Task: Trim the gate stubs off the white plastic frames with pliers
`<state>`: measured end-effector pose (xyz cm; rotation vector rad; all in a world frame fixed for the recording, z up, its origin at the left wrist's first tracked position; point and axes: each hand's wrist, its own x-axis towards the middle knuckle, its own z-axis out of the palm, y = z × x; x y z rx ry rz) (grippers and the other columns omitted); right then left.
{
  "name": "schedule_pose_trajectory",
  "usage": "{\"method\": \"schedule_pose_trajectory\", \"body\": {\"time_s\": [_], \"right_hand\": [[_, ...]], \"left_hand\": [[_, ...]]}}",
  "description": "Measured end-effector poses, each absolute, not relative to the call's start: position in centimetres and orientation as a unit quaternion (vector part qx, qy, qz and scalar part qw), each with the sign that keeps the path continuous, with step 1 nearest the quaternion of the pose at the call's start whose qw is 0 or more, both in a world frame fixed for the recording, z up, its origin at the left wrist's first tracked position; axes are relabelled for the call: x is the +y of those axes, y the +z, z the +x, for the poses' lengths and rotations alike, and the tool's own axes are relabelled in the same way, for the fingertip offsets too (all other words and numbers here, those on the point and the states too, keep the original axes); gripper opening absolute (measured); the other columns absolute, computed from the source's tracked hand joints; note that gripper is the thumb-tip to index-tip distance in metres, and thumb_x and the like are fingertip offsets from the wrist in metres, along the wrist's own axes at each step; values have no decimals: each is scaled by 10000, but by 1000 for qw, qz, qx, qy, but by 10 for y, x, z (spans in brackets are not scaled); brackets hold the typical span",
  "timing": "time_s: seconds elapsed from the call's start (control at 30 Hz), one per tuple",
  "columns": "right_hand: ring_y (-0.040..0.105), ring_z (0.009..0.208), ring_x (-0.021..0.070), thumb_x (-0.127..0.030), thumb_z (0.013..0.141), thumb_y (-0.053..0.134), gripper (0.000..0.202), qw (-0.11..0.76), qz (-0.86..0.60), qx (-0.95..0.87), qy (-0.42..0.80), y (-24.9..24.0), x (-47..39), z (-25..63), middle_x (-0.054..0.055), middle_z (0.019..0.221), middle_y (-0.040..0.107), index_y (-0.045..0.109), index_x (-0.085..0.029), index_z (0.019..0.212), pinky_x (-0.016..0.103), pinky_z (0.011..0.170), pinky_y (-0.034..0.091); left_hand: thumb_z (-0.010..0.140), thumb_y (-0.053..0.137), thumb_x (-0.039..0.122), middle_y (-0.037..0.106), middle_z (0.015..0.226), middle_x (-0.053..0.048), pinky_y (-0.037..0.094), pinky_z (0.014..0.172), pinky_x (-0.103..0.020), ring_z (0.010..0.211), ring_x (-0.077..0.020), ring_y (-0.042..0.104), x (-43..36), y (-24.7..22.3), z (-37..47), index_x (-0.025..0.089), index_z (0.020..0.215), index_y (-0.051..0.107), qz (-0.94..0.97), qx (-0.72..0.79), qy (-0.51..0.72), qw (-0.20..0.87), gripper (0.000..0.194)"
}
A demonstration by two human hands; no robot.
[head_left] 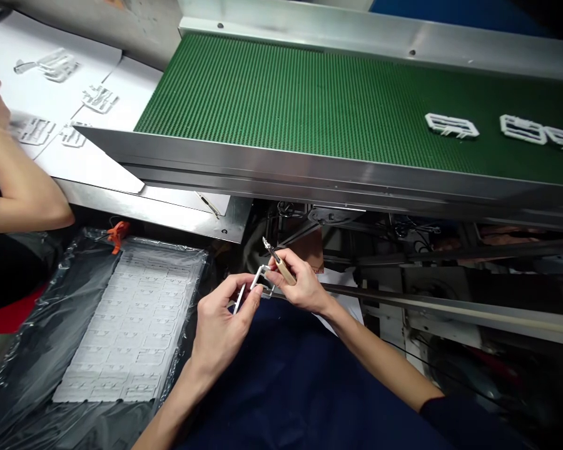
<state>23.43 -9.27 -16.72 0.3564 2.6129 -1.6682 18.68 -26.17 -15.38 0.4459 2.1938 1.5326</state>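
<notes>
My left hand [223, 325] pinches a small white plastic frame part [258, 282] over my dark blue lap. My right hand [296, 281] touches the same part and holds a small trimming knife [278, 262] with a tan handle, its blade pointing up and left. Both hands are below the front edge of the green conveyor belt [286, 100]. On the belt at the right lie three more white plastic parts [451, 125], apart from my hands.
A plastic-lined box [37, 350] at lower left holds a flat layer of white parts [136, 319]. Another person's arm [14, 181] rests at the left by a white table [51, 106] with several parts. Machine framing and cables [426, 250] sit under the belt.
</notes>
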Motion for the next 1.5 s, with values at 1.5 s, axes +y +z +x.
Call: {"method": "schedule_pose_trajectory", "body": {"time_s": [1.5], "right_hand": [[518,627,105,-176,729,542,241,110,15,892,-438,-167,-92,232,-33,772,609,504,-220,963,200,581,333]], "left_hand": [[880,421,291,618,723,-12,356,577,-263,605,-151,533,-292,-147,142,208,858,618,408,774,328,356,214]]}}
